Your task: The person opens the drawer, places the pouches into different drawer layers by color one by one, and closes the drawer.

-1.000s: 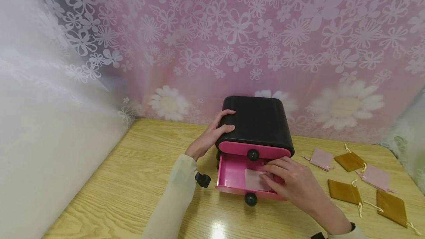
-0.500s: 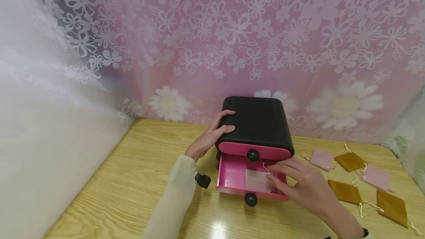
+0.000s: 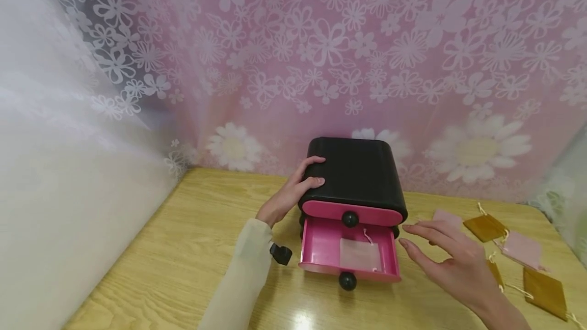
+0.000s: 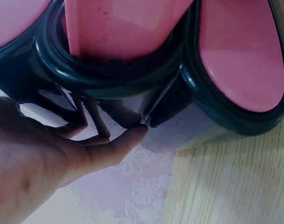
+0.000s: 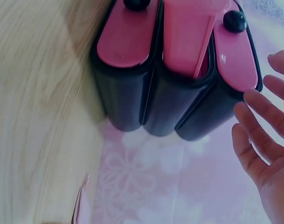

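Observation:
A black chest of drawers (image 3: 353,169) with pink fronts stands on the table. Its middle drawer (image 3: 321,241) is pulled out, and a pale pink drawstring pouch (image 3: 359,254) lies flat in the drawer's right half. My left hand (image 3: 291,192) rests on the chest's left side, two fingertips over the top edge; in the left wrist view its fingers (image 4: 118,148) lie along the black casing. To the right of the drawer, my right hand (image 3: 458,258) hovers with fingers spread and holds nothing. The right wrist view shows the same hand (image 5: 267,135) apart from the chest.
Several drawstring pouches lie on the table at right: a brown one (image 3: 486,227), a pink one (image 3: 522,249) and another brown one (image 3: 544,292) among them. My right hand partly covers some. A flowered curtain (image 3: 293,65) hangs close behind the chest.
My right hand has let go of the pink pouch's cord and moved out of the drawer to the right. The pouch stays in the drawer. My left hand keeps its place on the chest.

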A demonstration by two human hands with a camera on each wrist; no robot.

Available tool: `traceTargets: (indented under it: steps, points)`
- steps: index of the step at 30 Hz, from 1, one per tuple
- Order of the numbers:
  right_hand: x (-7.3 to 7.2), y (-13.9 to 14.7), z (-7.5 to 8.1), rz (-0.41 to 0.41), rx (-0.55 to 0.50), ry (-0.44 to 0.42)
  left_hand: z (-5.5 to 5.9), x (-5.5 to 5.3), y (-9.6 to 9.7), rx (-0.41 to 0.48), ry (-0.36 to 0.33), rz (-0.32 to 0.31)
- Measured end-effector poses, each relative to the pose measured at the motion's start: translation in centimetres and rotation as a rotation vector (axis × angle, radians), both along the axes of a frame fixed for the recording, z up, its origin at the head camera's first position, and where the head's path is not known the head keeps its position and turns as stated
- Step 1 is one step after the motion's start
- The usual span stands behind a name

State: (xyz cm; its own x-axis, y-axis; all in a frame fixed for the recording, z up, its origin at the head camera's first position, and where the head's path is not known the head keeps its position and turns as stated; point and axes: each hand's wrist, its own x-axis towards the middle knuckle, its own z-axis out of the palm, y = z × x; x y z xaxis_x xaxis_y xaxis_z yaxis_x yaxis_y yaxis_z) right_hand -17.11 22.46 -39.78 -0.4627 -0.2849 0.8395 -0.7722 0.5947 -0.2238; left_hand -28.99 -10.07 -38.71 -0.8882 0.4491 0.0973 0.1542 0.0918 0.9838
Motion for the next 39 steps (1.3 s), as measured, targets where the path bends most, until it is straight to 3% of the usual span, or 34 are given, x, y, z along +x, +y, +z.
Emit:
traceTargets:
  steps: [11,19,39]
  points:
    - [-0.5,3.2,-0.5,-0.005,-0.098,-0.006,-0.1,0.1,0.0,0.000,-0.002,0.006]
    - [-0.5,5.1,-1.6,-0.132,-0.070,-0.096,-0.1,0.3,0.1,0.002,-0.008,0.002]
    - [-2.4,8.4,-3.3,-0.293,-0.084,-0.214,0.0,0.3,0.2,0.001,-0.008,0.013]
